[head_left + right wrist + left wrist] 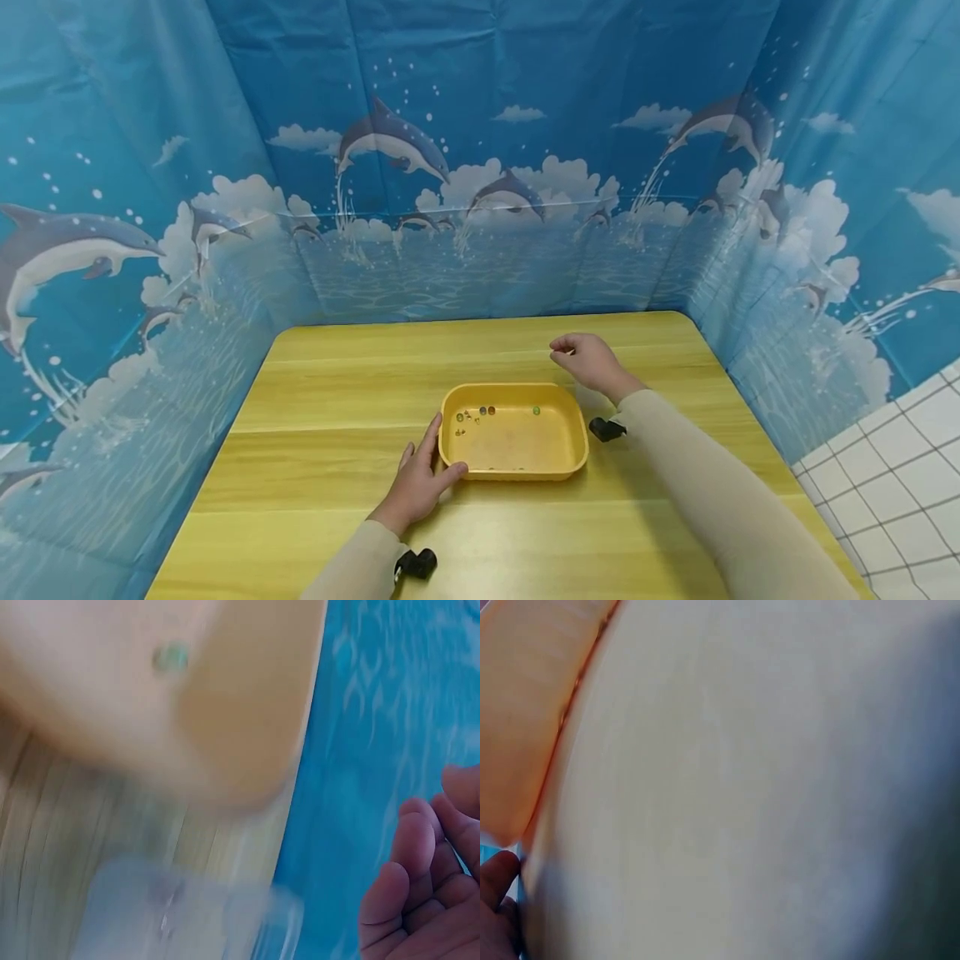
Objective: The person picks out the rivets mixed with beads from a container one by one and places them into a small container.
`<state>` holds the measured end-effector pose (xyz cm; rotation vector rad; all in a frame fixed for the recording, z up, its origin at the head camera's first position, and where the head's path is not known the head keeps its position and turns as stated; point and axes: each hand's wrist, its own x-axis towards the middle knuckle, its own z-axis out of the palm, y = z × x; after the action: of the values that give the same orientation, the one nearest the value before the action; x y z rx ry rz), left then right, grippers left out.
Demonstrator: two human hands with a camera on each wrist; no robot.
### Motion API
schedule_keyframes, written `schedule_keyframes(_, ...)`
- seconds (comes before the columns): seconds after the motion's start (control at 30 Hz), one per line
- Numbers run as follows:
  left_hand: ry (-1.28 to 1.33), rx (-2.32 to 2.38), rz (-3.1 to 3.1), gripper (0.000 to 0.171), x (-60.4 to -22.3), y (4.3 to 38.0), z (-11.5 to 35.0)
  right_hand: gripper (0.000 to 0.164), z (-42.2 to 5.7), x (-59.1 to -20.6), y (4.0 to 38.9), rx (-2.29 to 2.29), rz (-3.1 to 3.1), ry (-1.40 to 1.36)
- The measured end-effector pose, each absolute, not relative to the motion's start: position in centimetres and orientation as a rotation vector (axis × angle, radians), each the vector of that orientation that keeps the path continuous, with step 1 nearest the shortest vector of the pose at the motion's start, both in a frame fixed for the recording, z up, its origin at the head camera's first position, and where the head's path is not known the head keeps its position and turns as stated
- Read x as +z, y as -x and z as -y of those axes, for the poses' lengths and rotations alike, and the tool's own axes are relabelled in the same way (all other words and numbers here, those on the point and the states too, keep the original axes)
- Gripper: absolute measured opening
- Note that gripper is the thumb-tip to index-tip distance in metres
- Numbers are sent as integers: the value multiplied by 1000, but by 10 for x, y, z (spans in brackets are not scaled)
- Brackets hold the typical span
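A shallow yellow tray (512,476) holds several small round, marble-like pieces, among them a green one (536,410) and a reddish-brown one (492,410). Smaller bits, too tiny to identify, lie around its left end. My left hand (415,492) touches the tray's near left corner, its fingers along the left side and thumb at the front rim. Beyond the tray's far right corner, my right hand (590,364) hovers with loosely bent fingers; nothing shows in it. Below the tray in the right wrist view is a blurred clear plastic box (187,919).
The wood-grain table (330,400) carries the tray near its middle. Blue dolphin-print curtains (480,275) hang behind and along both sides. White tiles (900,475) show at the right. A black wrist camera (606,430) sits on the right sleeve.
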<state>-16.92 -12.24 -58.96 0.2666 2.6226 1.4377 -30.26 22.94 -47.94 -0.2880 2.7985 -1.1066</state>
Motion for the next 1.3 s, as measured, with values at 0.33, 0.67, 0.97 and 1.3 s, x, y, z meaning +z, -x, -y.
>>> schedule_keyframes(0.33,-302,1419,-2645,98,-590,174,122,32,-166,-483,290,-1015,-2642,471)
schedule_keyframes(0.67,-279,1412,-2636,99,-588,174,120,29,-130,-501,287,-895,-2631,563)
schedule_keyframes(0.97,-305,1412,-2651,98,-589,174,122,27,-116,-517,290,-846,-2607,590)
schedule_keyframes(1.3,-296,1416,-2650,96,-590,170,123,25,-108,-534,291,-800,-2559,639)
